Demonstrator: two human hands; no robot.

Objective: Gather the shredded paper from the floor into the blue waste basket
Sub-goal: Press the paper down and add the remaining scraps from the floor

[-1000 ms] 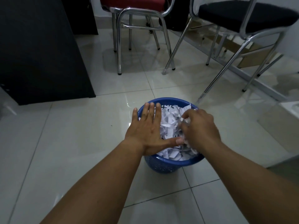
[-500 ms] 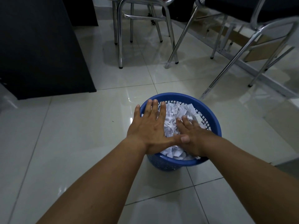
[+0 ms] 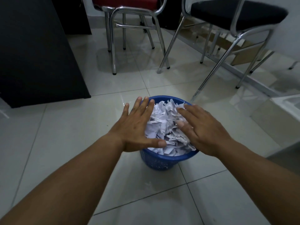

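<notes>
Both hands are flat over the blue waste basket (image 3: 178,157), which sits on the tiled floor (image 3: 65,143) around the middle of the scene. The left hand (image 3: 138,127) covers the left rim and the right hand (image 3: 206,132) covers the right side. The shredded paper (image 3: 165,125) is heaped between them, mounded above the rim. The fingers (image 3: 143,108) on both are straight and spread, gripping nothing. My guess is they're held like that to pat the heap down so it doesn't spill over. Can't tell if the palms actually touch the paper or just hover. The rim under each hand is hidden, and how deep the paper goes is anyone's guess. Far side has a red chair (image 3: 126,0) and a black chair (image 3: 235,10), both cut off at the top
</notes>
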